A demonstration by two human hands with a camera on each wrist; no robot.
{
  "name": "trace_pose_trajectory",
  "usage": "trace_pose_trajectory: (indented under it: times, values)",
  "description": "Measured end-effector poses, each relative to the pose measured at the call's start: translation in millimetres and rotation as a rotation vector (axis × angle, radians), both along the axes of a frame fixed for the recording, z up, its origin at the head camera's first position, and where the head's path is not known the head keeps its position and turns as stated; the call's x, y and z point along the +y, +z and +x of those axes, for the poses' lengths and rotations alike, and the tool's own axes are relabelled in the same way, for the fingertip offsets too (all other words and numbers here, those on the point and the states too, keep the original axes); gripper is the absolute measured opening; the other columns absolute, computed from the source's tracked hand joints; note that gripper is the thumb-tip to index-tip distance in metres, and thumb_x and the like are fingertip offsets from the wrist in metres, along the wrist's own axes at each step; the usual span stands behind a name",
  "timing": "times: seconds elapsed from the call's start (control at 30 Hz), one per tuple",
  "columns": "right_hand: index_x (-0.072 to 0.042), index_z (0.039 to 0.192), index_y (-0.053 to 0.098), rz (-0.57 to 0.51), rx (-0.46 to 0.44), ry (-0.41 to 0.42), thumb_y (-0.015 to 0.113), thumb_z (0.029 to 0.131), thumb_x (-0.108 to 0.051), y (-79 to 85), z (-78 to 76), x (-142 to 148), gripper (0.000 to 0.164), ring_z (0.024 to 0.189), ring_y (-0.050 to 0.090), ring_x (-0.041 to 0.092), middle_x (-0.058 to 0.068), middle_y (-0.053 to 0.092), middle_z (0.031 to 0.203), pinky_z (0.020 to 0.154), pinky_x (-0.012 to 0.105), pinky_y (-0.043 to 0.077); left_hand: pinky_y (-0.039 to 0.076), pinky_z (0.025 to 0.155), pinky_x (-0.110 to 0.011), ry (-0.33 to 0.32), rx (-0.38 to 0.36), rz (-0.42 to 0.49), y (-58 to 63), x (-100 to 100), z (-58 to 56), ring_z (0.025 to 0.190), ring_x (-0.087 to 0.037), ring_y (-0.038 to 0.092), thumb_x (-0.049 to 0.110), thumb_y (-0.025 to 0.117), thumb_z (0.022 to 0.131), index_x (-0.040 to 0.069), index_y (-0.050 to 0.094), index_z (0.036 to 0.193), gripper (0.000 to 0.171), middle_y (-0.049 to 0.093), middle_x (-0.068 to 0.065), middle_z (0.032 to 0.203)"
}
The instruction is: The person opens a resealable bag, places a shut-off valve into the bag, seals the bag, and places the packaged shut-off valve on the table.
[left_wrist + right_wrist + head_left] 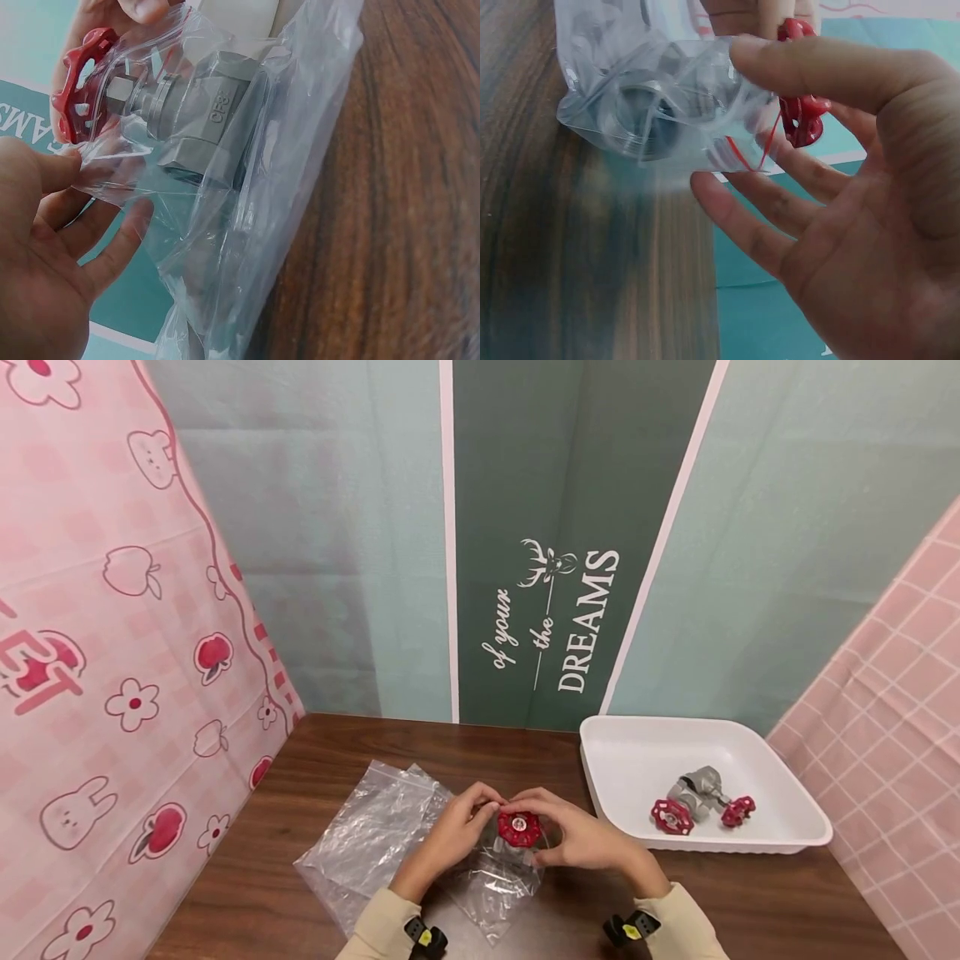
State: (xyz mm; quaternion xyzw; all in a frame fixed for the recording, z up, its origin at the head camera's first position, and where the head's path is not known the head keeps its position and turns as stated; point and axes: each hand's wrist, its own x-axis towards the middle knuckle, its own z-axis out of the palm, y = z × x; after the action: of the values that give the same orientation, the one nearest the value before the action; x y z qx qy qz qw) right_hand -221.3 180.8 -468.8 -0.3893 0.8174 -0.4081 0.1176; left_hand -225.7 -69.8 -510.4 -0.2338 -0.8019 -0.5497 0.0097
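Observation:
A grey metal gate valve (214, 112) with a red handwheel (520, 830) sits partly inside a clear zip bag (277, 187). The wheel pokes out of the bag's mouth, while the body is within the film. My left hand (455, 827) pinches the bag's edge by the wheel between thumb and forefinger, its other fingers spread. From the other side, my right hand (588, 835) holds the bag's mouth, the thumb on the film close to the wheel and the fingers behind. A red strip (750, 159) runs along the bag's opening.
More clear bags (367, 835) lie flat on the brown wooden table (247, 868) to the left. At the right stands a white tray (780, 839) holding grey valves (697, 789) with red handwheels. Printed cloths hang behind the table and at both sides.

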Motion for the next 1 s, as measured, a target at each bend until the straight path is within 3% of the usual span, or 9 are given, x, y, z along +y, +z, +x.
trace_pose_trajectory:
  times: [0.13,0.23,0.3,0.4,0.5,0.63,0.8,1.0]
  values:
    - [-0.013,0.151,0.047,-0.012,-0.028,-0.088,0.084,0.083,0.002,-2.8,1.3,-1,0.079,0.121,0.066,0.026,0.014,0.058,0.145,0.093,0.035,0.062,0.054,0.087,-0.025,0.016,-0.006,0.003,1.1,0,0.8,0.1,-0.012,0.069,0.015,0.061,0.109,0.012,0.068,0.11,0.008,0.079,-0.005,0.11]
    - [-0.008,0.138,0.045,-0.032,-0.034,-0.165,0.084,0.084,0.001,-4.2,3.1,0,0.067,0.113,0.07,0.025,0.016,0.063,0.137,0.088,0.034,0.063,0.053,0.085,-0.024,0.015,-0.013,0.022,1.6,0,1.1,0.099,-0.014,0.069,0.015,0.061,0.108,0.012,0.068,0.109,0.008,0.08,-0.006,0.111]
    - [-0.007,0.121,0.05,-0.02,0.021,-0.216,0.085,0.083,0.0,-5.8,4.6,1,0.052,0.108,0.071,0.021,0.014,0.065,0.132,0.084,0.032,0.063,0.053,0.084,-0.023,0.013,-0.018,0.039,1.4,0,0.7,0.099,-0.017,0.07,0.015,0.062,0.108,0.012,0.068,0.109,0.008,0.08,-0.006,0.112]
    - [-0.015,0.098,0.059,0.035,0.129,-0.272,0.086,0.085,-0.008,-8.9,6.5,3,0.031,0.107,0.069,0.018,0.009,0.068,0.13,0.082,0.03,0.061,0.052,0.084,-0.023,0.018,-0.02,0.047,0.4,-1,0.2,0.098,-0.019,0.07,0.015,0.062,0.108,0.011,0.068,0.109,0.007,0.08,-0.006,0.11]
    - [-0.027,0.085,0.066,0.091,0.192,-0.29,0.087,0.088,-0.017,-12.2,9.5,5,0.024,0.108,0.069,0.016,0.004,0.068,0.134,0.083,0.03,0.059,0.052,0.084,-0.023,0.038,-0.018,0.032,0.0,-2,0.4,0.096,-0.017,0.069,0.017,0.062,0.108,0.011,0.068,0.108,0.008,0.08,-0.005,0.108]
    - [-0.032,0.081,0.07,0.074,0.251,-0.311,0.087,0.089,-0.018,-16.3,16.4,6,0.024,0.109,0.07,0.021,0.004,0.067,0.137,0.084,0.031,0.06,0.052,0.083,-0.023,0.06,-0.014,0.004,-0.1,-3,1.3,0.094,-0.008,0.066,0.02,0.063,0.108,0.013,0.069,0.109,0.009,0.081,-0.003,0.106]
    - [-0.031,0.081,0.073,-0.013,0.369,-0.339,0.092,0.083,-0.012,-17.9,21.9,6,0.027,0.116,0.07,0.027,0.005,0.067,0.136,0.094,0.037,0.059,0.051,0.077,-0.023,0.083,-0.021,-0.003,-2.3,-5,1.8,0.086,-0.005,0.062,0.019,0.062,0.109,0.012,0.069,0.11,0.01,0.08,-0.004,0.103]
    - [-0.035,0.085,0.07,-0.022,0.368,-0.358,0.09,0.085,-0.015,-19.0,20.2,6,0.028,0.116,0.068,0.017,-0.007,0.073,0.126,0.095,0.036,0.058,0.052,0.07,-0.022,0.078,-0.044,0.033,-3.5,-5,1.4,0.076,-0.008,0.064,0.018,0.06,0.109,0.009,0.068,0.111,0.011,0.078,-0.008,0.097]
